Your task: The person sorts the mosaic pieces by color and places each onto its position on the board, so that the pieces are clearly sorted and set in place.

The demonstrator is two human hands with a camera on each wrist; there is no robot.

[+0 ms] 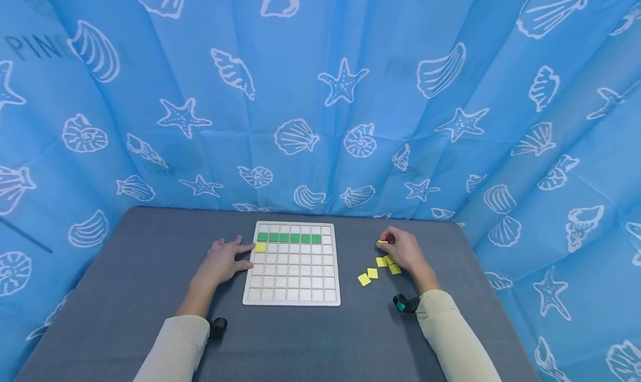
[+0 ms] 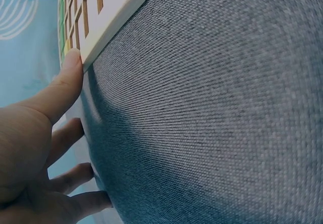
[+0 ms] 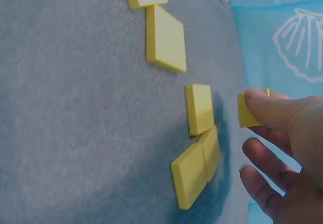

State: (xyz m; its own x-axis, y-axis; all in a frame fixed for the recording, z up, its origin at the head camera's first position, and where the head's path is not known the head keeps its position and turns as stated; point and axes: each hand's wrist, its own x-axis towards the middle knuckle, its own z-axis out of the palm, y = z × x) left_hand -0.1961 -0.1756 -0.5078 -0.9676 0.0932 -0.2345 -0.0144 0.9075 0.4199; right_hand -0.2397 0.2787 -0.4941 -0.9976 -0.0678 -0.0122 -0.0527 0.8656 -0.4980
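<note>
A white grid board (image 1: pixel 294 296) lies on the grey table, with a row of green square tiles (image 1: pixel 284 238) in its second row from the top. One yellow tile (image 1: pixel 261 247) sits in the leftmost cell just below them. My left hand (image 1: pixel 222 259) touches the board's left edge with thumb and fingertips, the fingers spread; the left wrist view has the thumb (image 2: pixel 63 85) against the rim. To the right of the board, my right hand (image 1: pixel 404 250) pinches a yellow square tile (image 3: pixel 246 112) between thumb and fingers, above several loose yellow tiles (image 3: pixel 189 176).
The loose yellow tiles (image 1: pixel 373 273) lie scattered between the board and my right forearm, some touching or overlapping. Behind the grey table (image 1: pixel 320 343) hangs a blue curtain (image 1: pixel 310 93) with white shells and starfish. Each wrist wears a dark strap device (image 1: pixel 404 303).
</note>
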